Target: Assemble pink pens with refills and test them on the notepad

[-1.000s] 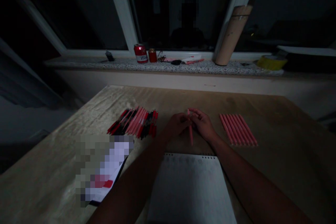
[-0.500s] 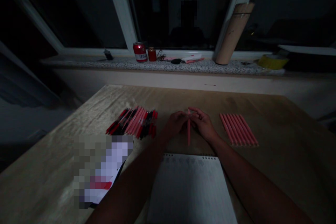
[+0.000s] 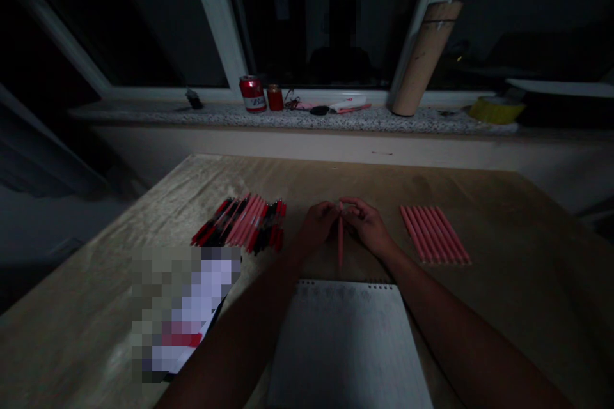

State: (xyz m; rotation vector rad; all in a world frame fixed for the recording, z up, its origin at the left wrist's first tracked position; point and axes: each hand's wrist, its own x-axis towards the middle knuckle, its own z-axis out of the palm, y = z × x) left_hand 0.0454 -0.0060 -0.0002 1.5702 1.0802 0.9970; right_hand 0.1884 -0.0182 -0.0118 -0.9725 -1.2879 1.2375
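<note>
A pink pen (image 3: pixel 340 239) stands upright in the picture between my two hands, over the middle of the table. My left hand (image 3: pixel 319 223) pinches it near the upper end from one side. From the other side my right hand (image 3: pixel 368 223) grips the same end, its index finger bent over the top. The fingertips are dim, so their exact contact is hard to see. To the left lies a pile of red, black and pink pens (image 3: pixel 242 223). A neat row of pink pens (image 3: pixel 434 234) lies to the right of my hands.
A spiral notebook (image 3: pixel 352 345) lies below my hands, and a pixelated phone-like object (image 3: pixel 201 307) is at left. On the windowsill (image 3: pixel 215 116) stand a red can (image 3: pixel 252 94), a small red jar (image 3: pixel 275 98), a tall cylinder (image 3: pixel 425 61) and a yellow tape roll (image 3: pixel 496 110).
The view has shifted slightly. Both hands still hold the pink pen at its upper end; the right index finger now curls more closely over the tip.
</note>
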